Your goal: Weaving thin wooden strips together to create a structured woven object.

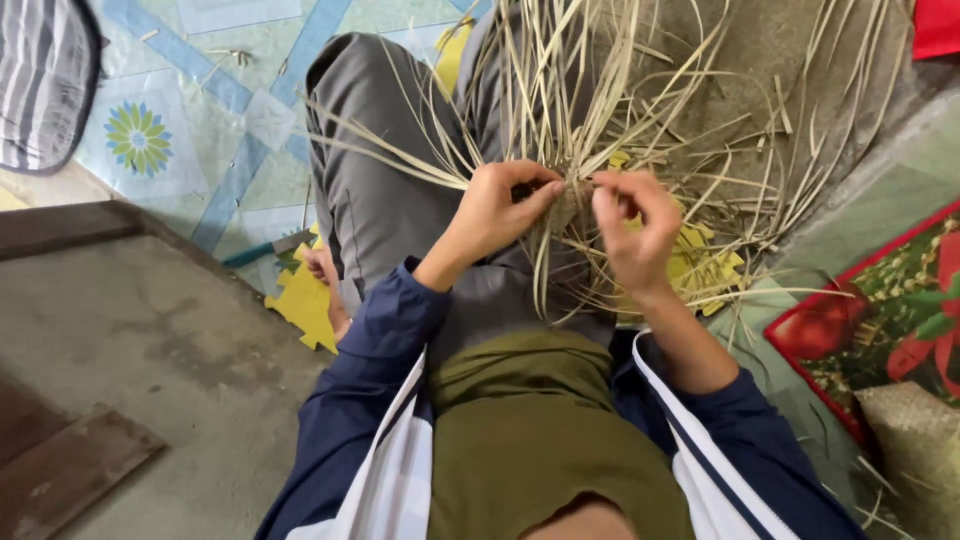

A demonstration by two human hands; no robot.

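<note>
You have a single view, taken from a camera worn on your head and facing steeply down over your chest and lap. It sits close: your left hand [497, 210] and right hand [632, 225] fall just above the centre of the frame, with your sleeves running off the bottom edge. The floor mat [215, 120] fills the upper left, the concrete floor [150, 340] the lower left. No second view overlaps it.

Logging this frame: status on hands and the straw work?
Left hand and right hand both pinching pale straw strips at the woven knot over the lap. Loose strips fan outward. Nothing blocking the hands.
</note>
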